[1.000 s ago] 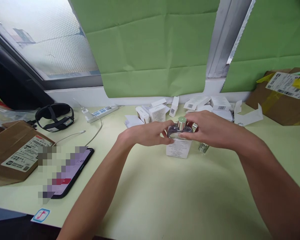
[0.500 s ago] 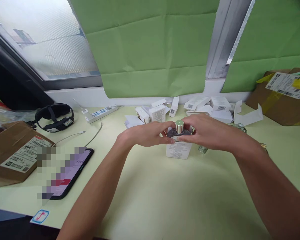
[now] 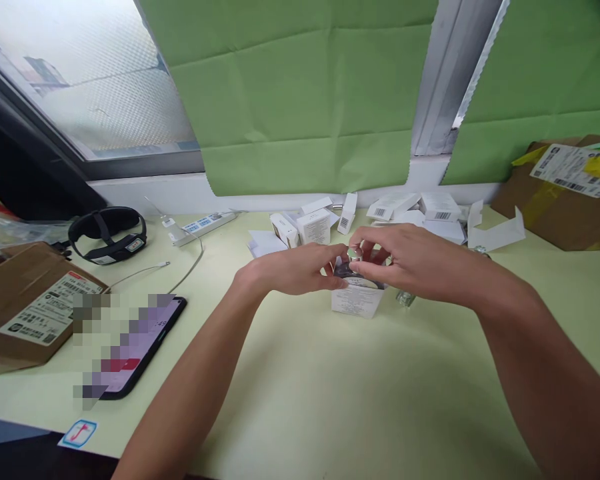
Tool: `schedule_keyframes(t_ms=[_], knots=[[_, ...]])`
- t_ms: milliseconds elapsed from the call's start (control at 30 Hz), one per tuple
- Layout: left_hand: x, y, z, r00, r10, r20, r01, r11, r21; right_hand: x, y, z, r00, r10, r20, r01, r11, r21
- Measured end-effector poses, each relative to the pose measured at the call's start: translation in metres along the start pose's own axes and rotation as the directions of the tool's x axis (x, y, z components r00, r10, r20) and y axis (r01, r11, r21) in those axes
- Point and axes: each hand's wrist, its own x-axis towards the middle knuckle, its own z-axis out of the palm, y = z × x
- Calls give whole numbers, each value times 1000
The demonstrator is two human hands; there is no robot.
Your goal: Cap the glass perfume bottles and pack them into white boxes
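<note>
Setting: small packing or unboxing station by a window. Pale green bench [image 3: 330, 400] carries scattered small white cartons [image 3: 410, 213], labelled cardboard shipping boxes [image 3: 565, 200], a power strip [image 3: 203, 223] and a phone [image 3: 130, 347]. Green paper [image 3: 300, 100] covers the panes.

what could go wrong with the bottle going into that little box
The box stands free on the table, and only fingertips of the left hand steady its rim, so a push from the right hand on the bottle might tip it. A second bottle close beside the box could get knocked.
</note>
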Motion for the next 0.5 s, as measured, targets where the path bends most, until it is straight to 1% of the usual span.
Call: schedule_keyframes(t_ms=[100, 267, 400, 500], knots=[[0, 0, 0, 1000, 6, -4, -6, 1000, -6, 0, 2, 1, 1000, 17, -2, -17, 1000, -8], [0, 1, 1, 1000, -14, -10, 14, 1000, 11, 0, 7, 1, 998, 45, 40, -45, 999, -2], [0, 2, 0, 1000, -21, -2, 21, 1000, 8, 1, 8, 2, 998, 28, 50, -28, 1000, -2], [0, 1, 1, 1000, -6, -2, 6, 1000, -2, 3, 8, 4, 997, 26, 79, -24, 999, -31]])
